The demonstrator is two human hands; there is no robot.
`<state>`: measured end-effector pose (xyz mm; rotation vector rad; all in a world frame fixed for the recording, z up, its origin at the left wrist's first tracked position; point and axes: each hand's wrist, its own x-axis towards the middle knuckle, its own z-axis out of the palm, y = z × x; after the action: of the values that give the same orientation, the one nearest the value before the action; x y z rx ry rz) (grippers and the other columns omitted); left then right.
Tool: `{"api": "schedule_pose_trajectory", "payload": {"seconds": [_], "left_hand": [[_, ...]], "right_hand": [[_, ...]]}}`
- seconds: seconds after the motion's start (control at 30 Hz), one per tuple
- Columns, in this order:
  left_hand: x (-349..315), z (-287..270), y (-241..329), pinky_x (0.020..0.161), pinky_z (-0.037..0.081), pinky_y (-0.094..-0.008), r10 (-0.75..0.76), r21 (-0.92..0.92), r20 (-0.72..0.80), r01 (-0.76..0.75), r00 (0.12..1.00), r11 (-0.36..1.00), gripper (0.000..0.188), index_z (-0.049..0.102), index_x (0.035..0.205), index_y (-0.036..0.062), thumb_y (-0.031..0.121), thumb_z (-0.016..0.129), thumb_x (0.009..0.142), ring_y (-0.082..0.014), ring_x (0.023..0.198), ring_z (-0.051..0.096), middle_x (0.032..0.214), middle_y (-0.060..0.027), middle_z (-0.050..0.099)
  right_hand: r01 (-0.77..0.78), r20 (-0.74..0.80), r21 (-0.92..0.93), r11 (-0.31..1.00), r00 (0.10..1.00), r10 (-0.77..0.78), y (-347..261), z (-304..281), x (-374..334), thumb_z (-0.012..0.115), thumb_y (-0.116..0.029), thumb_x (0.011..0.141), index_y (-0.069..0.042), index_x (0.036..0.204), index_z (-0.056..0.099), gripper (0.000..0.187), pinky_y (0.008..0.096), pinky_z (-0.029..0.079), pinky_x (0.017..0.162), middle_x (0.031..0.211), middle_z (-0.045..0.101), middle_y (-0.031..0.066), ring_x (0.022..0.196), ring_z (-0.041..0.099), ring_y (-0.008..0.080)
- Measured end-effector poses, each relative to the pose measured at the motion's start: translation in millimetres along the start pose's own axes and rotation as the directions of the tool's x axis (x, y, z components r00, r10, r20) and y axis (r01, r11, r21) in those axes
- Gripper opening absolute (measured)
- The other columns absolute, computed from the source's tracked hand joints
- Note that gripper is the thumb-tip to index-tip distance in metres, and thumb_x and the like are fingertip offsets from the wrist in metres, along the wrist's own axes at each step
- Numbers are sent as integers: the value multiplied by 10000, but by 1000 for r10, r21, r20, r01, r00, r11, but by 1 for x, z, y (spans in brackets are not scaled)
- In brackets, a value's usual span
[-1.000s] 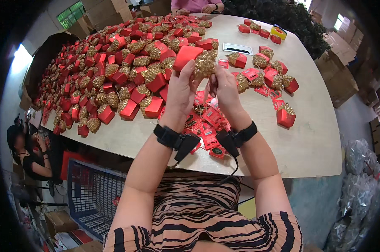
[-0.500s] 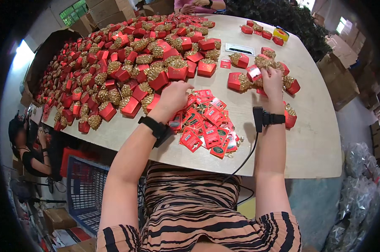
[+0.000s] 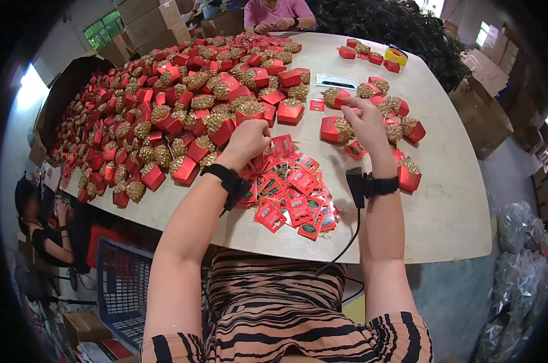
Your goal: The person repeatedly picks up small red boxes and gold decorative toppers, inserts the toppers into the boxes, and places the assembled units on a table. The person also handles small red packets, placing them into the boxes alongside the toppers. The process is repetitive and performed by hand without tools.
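Red, boxy ornament with a bumpy gold end (image 3: 336, 129) lies at nine o'clock from the nearer right hand (image 3: 369, 125), long axis nine-to-three; that grip looks loosely spread. Left hand (image 3: 250, 144), curled at eleven o'clock of the flat red card tags (image 3: 299, 180): cannot tell if pinching.

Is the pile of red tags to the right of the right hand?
No, the pile of red tags lies on the table, left of the right hand.
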<state>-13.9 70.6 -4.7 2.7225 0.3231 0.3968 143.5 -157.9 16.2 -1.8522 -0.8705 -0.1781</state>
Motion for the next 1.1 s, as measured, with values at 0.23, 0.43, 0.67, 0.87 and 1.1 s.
{"api": "schedule_pose_trajectory", "payload": {"seconds": [0.23, 0.43, 0.67, 0.87, 1.1], "left_hand": [[-8, -18, -19, 553, 452, -238, -104, -498, 148, 165, 983, 851, 100, 530, 768, 16, 77, 608, 777, -97, 646, 577, 715, -54, 617], [-19, -32, 6, 504, 455, -220, -118, -756, 216, 243, 969, 608, 60, 495, 835, 9, 44, 542, 823, -91, 580, 567, 733, -93, 634], [-23, -39, 34, 535, 479, -220, -14, -852, 221, 200, 975, 485, 91, 471, 886, 35, 105, 528, 877, -89, 615, 572, 751, -59, 613], [-24, -30, 22, 497, 456, -236, -83, -862, 41, 78, 996, 501, 81, 486, 877, 16, 72, 544, 865, -93, 580, 551, 682, -39, 571], [-26, -27, -2, 398, 382, -222, -379, -819, -301, -33, 875, 573, 108, 508, 860, 2, 86, 576, 856, -84, 448, 478, 608, -33, 533]], "right_hand": [[-20, 193, 124, 992, 981, -5, -11, 16, -4, 592, -211, 842, 14, 1021, 636, 290, 297, 479, 703, 870, 659, 121, 771, 620, 172], [-10, 343, 274, 962, 935, -88, -25, 46, -15, 602, -91, 802, -6, 1134, 589, 344, 235, 468, 595, 987, 608, 88, 678, 602, 103], [-133, 529, 464, 876, 835, -153, -54, 74, -37, 568, -15, 721, -40, 1291, 427, 587, 224, 458, 555, 1083, 578, 78, 581, 515, 95], [-322, 586, 446, 835, 810, 0, -52, 91, -47, 615, 1, 744, -7, 1307, 403, 602, 236, 421, 472, 712, 573, 39, 562, 530, 63], [-336, 709, 270, 903, 704, 50, -31, 102, -45, 619, -10, 763, 37, 1205, 499, 461, 226, 447, 504, 679, 572, 15, 568, 544, 73]]}}
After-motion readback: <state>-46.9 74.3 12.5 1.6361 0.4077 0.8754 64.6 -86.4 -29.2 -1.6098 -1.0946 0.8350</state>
